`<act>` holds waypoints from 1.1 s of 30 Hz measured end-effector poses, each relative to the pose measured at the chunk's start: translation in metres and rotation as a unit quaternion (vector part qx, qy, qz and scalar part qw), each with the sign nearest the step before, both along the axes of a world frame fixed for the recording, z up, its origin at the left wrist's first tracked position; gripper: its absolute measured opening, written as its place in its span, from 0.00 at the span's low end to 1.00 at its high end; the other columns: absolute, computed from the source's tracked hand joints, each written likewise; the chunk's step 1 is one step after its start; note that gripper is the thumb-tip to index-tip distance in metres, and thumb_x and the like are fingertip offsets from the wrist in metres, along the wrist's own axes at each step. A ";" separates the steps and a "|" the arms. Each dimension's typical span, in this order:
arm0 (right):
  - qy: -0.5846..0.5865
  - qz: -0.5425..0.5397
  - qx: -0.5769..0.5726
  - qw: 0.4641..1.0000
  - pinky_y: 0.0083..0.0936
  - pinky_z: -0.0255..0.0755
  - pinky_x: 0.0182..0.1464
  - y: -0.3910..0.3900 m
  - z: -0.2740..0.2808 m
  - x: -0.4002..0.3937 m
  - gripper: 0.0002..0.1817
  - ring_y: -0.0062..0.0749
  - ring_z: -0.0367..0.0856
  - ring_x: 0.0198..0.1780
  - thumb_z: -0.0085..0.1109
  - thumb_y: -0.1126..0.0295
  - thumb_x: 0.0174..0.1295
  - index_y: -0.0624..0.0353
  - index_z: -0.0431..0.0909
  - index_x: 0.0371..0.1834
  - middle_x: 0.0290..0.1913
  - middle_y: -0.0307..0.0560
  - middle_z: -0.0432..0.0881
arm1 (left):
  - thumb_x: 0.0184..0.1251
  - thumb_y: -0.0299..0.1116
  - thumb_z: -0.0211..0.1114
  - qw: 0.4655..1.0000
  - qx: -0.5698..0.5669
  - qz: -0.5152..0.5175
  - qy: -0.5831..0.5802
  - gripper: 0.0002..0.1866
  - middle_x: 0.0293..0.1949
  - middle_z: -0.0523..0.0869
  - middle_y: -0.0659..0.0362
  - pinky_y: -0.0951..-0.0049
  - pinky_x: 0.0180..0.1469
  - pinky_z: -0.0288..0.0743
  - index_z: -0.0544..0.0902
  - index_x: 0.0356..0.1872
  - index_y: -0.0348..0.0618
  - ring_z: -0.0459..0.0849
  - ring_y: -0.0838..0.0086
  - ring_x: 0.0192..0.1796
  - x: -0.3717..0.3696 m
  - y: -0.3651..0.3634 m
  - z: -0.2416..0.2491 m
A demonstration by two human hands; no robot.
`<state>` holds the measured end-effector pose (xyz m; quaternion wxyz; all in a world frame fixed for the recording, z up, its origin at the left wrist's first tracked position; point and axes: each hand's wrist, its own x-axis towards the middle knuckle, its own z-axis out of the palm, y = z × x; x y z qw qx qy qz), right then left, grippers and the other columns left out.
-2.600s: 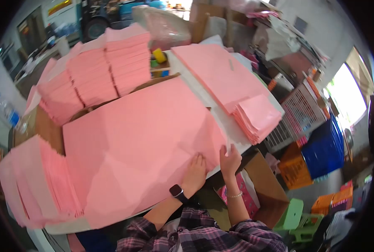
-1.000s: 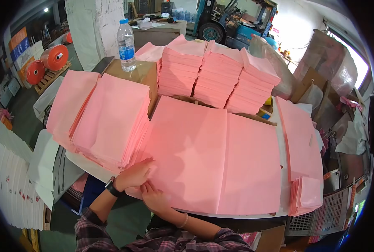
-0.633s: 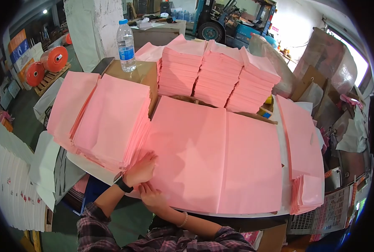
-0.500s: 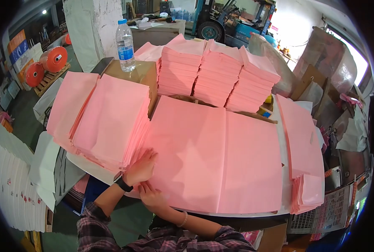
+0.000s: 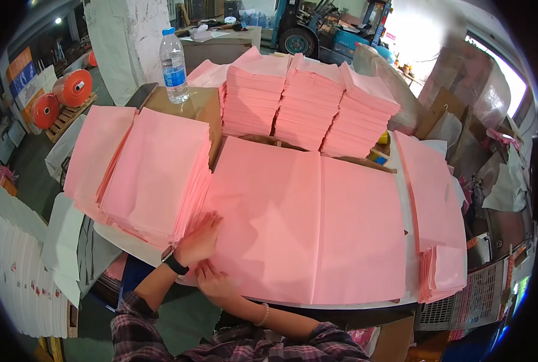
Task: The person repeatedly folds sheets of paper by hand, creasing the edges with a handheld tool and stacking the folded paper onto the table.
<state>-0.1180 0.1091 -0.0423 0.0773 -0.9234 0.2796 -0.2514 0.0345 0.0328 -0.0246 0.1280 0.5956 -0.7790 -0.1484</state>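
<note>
A large pink sheet (image 5: 263,205), its surface creased by a vertical fold line, lies spread in front of me. My left hand (image 5: 199,240), with a dark watch at the wrist, rests flat on its left margin, fingers stretched out away from me. Just below, my right hand (image 5: 217,285), wearing a beaded bracelet, has its fingers curled at the sheet's near left edge and appears to pinch it; the fingertips are partly hidden. Close to my left hand stands a stack of folded pink sheets (image 5: 157,175) with its layered side showing.
Tall pink stacks (image 5: 254,90) line the back of the table. A water bottle (image 5: 174,66) stands on a cardboard box (image 5: 205,111) at the back left. More pink sheets (image 5: 432,193) lie at the right. Beyond are a forklift (image 5: 335,33) and orange rolls (image 5: 73,87).
The camera view has shifted slightly, moving the background a little left. Both hands stay in nearly the same place on the pink sheet.
</note>
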 end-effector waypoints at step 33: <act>-0.042 -0.261 -0.178 0.948 0.36 0.71 0.49 -0.386 0.013 -0.236 0.03 0.35 0.80 0.41 0.65 0.71 0.53 0.50 0.82 0.30 0.33 0.39 0.83 | 0.68 0.42 0.61 0.997 -0.011 0.065 -0.045 0.30 0.65 0.72 0.34 0.50 0.68 0.66 0.70 0.68 0.40 0.70 0.42 0.68 -0.028 0.001 0.020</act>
